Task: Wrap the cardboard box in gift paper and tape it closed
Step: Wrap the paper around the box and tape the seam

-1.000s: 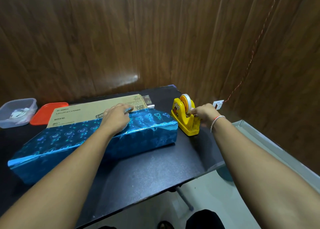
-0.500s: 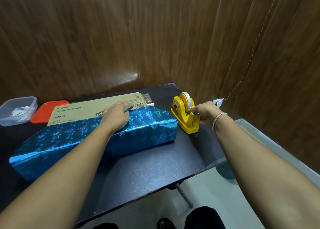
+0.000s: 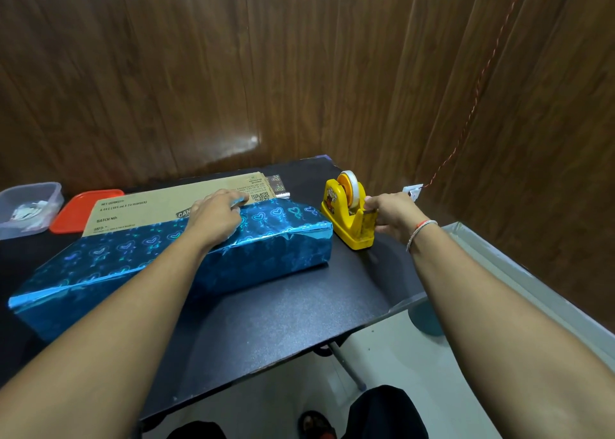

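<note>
since the earlier frame, the right hand [image 3: 391, 217] is seen lower, closed on the cutter end of the yellow tape dispenser [image 3: 349, 215]. on a black table [image 3: 283, 312] against wood-panelled walls, the blue-wrapped cardboard box [image 3: 173, 262] is pressed down by the left hand [image 3: 216, 219], fingers curled.

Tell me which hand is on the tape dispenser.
The right hand, gripping the yellow tape dispenser at its cutter end. The left hand presses the blue gift paper down.

cardboard box [image 3: 149, 209] reads "batch no:" (qr code too).
</note>
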